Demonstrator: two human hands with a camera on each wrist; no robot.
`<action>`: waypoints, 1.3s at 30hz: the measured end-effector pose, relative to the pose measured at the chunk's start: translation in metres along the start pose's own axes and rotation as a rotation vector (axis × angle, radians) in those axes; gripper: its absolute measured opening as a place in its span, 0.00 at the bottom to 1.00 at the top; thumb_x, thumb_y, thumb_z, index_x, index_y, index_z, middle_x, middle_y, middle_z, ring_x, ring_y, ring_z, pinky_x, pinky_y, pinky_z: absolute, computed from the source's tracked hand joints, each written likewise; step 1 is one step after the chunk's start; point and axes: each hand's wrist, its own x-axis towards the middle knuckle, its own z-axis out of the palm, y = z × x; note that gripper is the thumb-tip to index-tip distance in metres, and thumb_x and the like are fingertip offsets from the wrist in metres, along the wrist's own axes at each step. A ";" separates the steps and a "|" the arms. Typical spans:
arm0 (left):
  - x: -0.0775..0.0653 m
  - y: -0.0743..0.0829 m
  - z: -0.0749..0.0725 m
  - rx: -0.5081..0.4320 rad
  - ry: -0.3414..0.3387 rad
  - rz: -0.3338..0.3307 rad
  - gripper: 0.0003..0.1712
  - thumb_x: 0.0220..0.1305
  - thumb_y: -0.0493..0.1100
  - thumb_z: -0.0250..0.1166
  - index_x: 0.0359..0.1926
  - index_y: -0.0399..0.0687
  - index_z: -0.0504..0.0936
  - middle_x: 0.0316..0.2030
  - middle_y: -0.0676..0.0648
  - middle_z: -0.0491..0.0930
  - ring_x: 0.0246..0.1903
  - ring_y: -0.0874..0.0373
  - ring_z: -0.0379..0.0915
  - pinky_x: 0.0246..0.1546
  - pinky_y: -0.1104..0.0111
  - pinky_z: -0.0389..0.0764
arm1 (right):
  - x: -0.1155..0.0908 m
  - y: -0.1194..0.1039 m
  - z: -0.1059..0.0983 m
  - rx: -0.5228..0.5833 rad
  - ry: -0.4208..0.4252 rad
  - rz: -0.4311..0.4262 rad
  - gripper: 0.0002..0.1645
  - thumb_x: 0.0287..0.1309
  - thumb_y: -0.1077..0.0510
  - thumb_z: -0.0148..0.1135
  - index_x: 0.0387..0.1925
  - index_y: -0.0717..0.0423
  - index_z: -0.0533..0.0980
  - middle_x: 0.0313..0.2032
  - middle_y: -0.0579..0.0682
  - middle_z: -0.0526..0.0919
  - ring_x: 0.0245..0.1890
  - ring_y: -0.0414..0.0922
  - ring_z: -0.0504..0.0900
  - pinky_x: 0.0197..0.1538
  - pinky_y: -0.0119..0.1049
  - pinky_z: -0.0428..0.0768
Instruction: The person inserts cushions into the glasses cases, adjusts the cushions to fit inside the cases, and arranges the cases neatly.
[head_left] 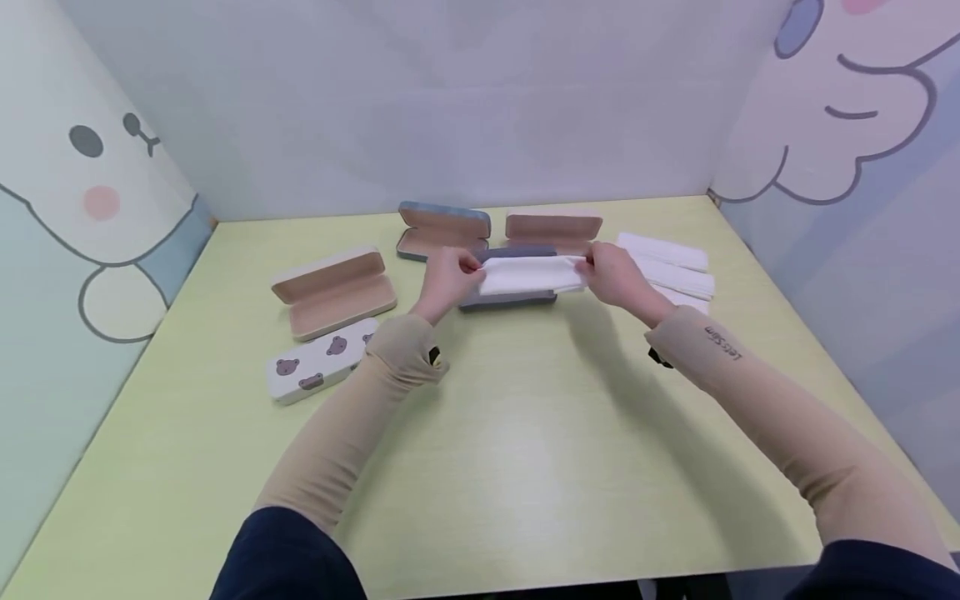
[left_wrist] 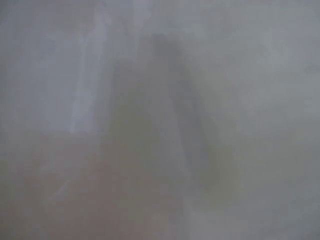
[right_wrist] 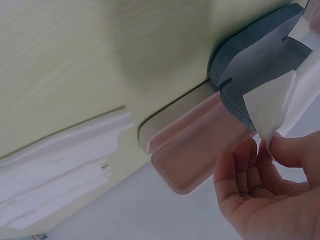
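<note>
Between my two hands a folded white cloth (head_left: 531,275) is stretched level over an open dark grey case (head_left: 507,303). My left hand (head_left: 447,279) pinches its left end between thumb and fingers. At the other end, my right hand (head_left: 617,275) grips the cloth's edge; in the right wrist view, thumb and fingertips pinch it and a corner of the cloth (right_wrist: 270,102) sticks up above them. The grey case (right_wrist: 257,50) stands open there, partly behind the cloth. The left wrist view is too blurred to show any detail.
Behind stand an open blue case (head_left: 442,227) and an open pink case (head_left: 553,225). On the left are an open case with a pink lining (head_left: 341,307) and a white case with bear prints (head_left: 318,358). Folded white cloths (head_left: 678,271) lie at the right.
</note>
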 end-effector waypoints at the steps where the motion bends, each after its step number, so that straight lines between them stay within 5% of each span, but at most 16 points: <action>1: -0.001 -0.003 -0.001 0.001 -0.001 -0.008 0.11 0.61 0.41 0.62 0.38 0.37 0.84 0.38 0.40 0.84 0.39 0.52 0.76 0.47 0.64 0.76 | 0.001 0.000 0.001 0.000 0.001 -0.006 0.12 0.64 0.62 0.50 0.30 0.67 0.73 0.23 0.56 0.72 0.28 0.52 0.70 0.34 0.42 0.67; 6: -0.002 -0.014 -0.003 -0.006 -0.001 -0.065 0.11 0.61 0.42 0.63 0.39 0.38 0.83 0.39 0.40 0.83 0.40 0.52 0.76 0.48 0.63 0.76 | 0.005 -0.002 0.011 0.038 -0.001 -0.017 0.11 0.64 0.62 0.50 0.32 0.67 0.73 0.26 0.56 0.73 0.29 0.51 0.71 0.35 0.42 0.68; 13: 0.000 -0.026 -0.002 0.021 0.025 -0.085 0.12 0.61 0.42 0.63 0.40 0.37 0.84 0.39 0.40 0.84 0.41 0.51 0.78 0.49 0.63 0.76 | 0.015 -0.003 0.027 0.119 0.019 -0.047 0.18 0.63 0.64 0.51 0.17 0.60 0.65 0.17 0.47 0.62 0.20 0.44 0.64 0.27 0.35 0.62; 20: 0.002 -0.035 0.000 0.028 0.052 -0.111 0.11 0.61 0.41 0.63 0.39 0.37 0.84 0.39 0.39 0.84 0.42 0.50 0.77 0.51 0.61 0.74 | 0.024 -0.005 0.041 0.118 0.108 -0.133 0.19 0.58 0.68 0.54 0.12 0.64 0.70 0.15 0.46 0.62 0.19 0.42 0.62 0.27 0.33 0.61; 26: 0.005 -0.044 0.007 0.042 0.060 -0.119 0.10 0.61 0.41 0.62 0.38 0.38 0.84 0.38 0.40 0.85 0.41 0.50 0.78 0.49 0.61 0.75 | 0.027 -0.008 0.050 0.058 0.225 -0.170 0.05 0.51 0.70 0.57 0.23 0.65 0.70 0.09 0.47 0.61 0.15 0.45 0.63 0.31 0.38 0.62; 32: 0.010 -0.050 0.014 0.036 0.062 -0.160 0.09 0.60 0.40 0.62 0.36 0.39 0.84 0.36 0.42 0.84 0.40 0.52 0.76 0.47 0.62 0.76 | 0.029 -0.007 0.056 0.027 0.138 -0.095 0.19 0.54 0.67 0.55 0.11 0.60 0.65 0.10 0.47 0.64 0.16 0.45 0.65 0.30 0.37 0.64; 39: 0.015 -0.053 0.020 0.074 0.093 -0.150 0.09 0.59 0.40 0.62 0.35 0.39 0.84 0.36 0.42 0.85 0.40 0.50 0.78 0.47 0.61 0.77 | 0.031 -0.006 0.061 0.044 0.055 -0.023 0.17 0.60 0.64 0.52 0.15 0.60 0.67 0.14 0.47 0.65 0.19 0.45 0.66 0.27 0.35 0.65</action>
